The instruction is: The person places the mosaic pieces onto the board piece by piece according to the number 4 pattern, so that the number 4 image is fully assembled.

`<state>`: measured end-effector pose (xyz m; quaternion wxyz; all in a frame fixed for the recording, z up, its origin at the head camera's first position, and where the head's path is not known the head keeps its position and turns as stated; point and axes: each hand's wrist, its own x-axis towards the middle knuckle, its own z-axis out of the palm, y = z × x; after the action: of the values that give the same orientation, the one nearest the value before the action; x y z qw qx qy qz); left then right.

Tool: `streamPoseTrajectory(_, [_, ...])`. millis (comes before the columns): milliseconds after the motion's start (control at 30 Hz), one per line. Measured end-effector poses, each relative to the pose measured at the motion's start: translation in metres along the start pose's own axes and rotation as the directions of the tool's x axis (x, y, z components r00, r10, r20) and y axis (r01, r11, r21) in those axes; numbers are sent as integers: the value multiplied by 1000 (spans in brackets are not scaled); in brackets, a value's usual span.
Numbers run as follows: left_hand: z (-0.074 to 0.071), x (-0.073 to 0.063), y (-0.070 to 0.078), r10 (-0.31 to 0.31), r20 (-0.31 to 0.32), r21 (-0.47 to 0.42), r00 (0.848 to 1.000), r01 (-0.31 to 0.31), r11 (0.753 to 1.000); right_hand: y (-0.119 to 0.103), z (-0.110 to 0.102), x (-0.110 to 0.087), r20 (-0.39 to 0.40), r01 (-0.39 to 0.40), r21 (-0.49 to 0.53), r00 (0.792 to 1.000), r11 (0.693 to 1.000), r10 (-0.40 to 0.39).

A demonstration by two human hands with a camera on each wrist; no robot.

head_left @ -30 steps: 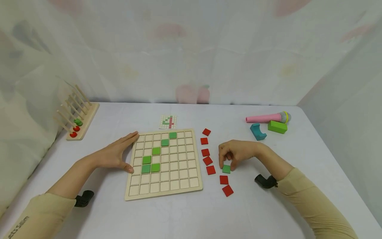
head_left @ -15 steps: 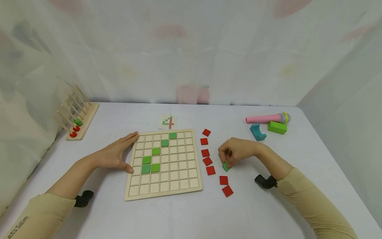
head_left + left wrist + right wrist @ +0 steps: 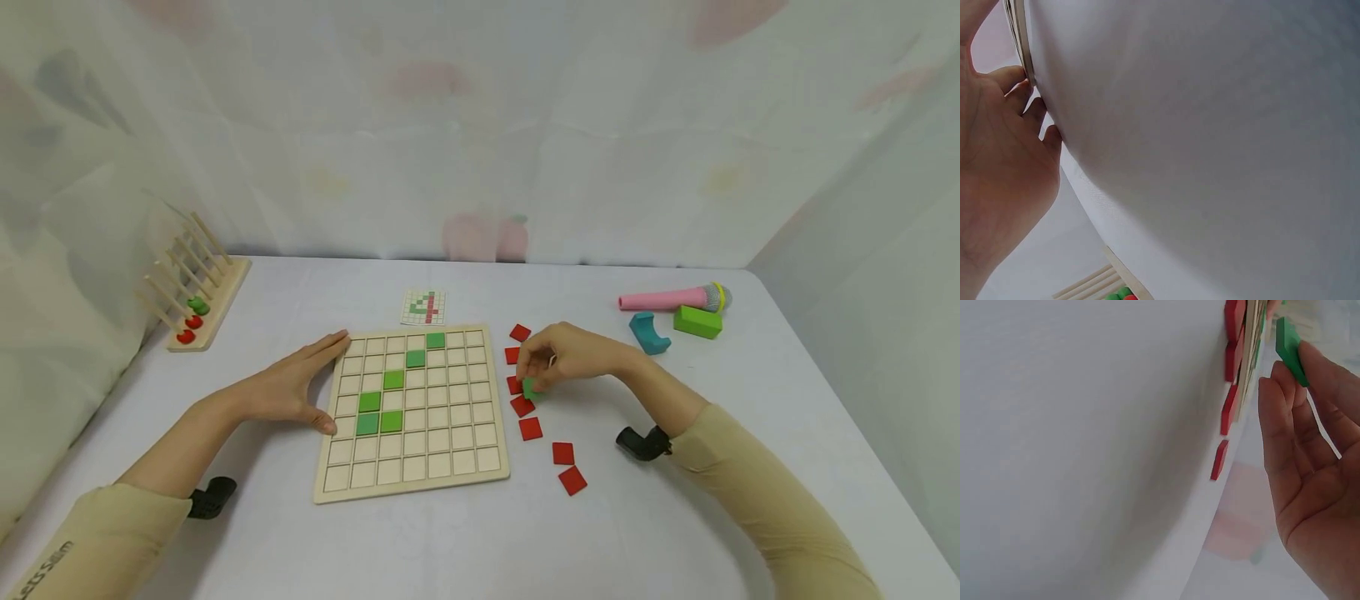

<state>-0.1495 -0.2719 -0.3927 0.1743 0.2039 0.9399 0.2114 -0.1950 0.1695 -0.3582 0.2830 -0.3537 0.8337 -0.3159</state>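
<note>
My right hand [image 3: 573, 354] pinches a green square tile [image 3: 1289, 350] between thumb and fingers, held above the column of red tiles beside the board. In the head view part of that tile is hidden by the fingers. The wooden grid board [image 3: 450, 437] lies flat in the middle, with several green tiles, such as one [image 3: 436, 340] near its far edge, set in its squares. My left hand [image 3: 281, 387] rests at the board's left edge, thumb and fingers spread and touching its rim. In the left wrist view the fingertips [image 3: 1052, 139] are down by the board's side.
Several red tiles [image 3: 531, 428] lie right of the board. A small pattern card [image 3: 423, 307] sits behind it. At the far right are a pink toy microphone [image 3: 663, 299], a green block [image 3: 697, 322] and a teal arch block [image 3: 648, 333]. A pegged wooden rack [image 3: 217, 304] stands far left.
My right hand has picked up the green tile from the table, tilting it, and carried it left and away from me toward the board. The left hand stays in place.
</note>
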Motion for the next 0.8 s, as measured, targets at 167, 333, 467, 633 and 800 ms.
streamPoseTrajectory(167, [0, 0, 1, 0, 2, -3, 1000, 0, 1000, -15, 4, 18, -29, 31, 4, 999, 999, -31])
streamPoseTrajectory(333, [0, 0, 1, 2, 1, 1, 1000, -2, 1000, -30, 12, 36, -44, 69, 15, 997, 997, -69])
streamPoseTrajectory(467, [0, 1, 0, 2, -2, 0, 1000, -2, 1000, -43, 20, 51, -52, 94, 12, 994, 995, -94])
streamPoseTrajectory(633, [0, 2, 0, 5, -2, 0, 1000, -5, 1000, -55, 30, 69, -35, 128, 22, 991, 992, -127])
streamPoseTrajectory(800, [0, 1, -1, 8, 0, 8, 1000, -8, 1000, -68, 37, 81, -5, 145, 15, 989, 989, -145])
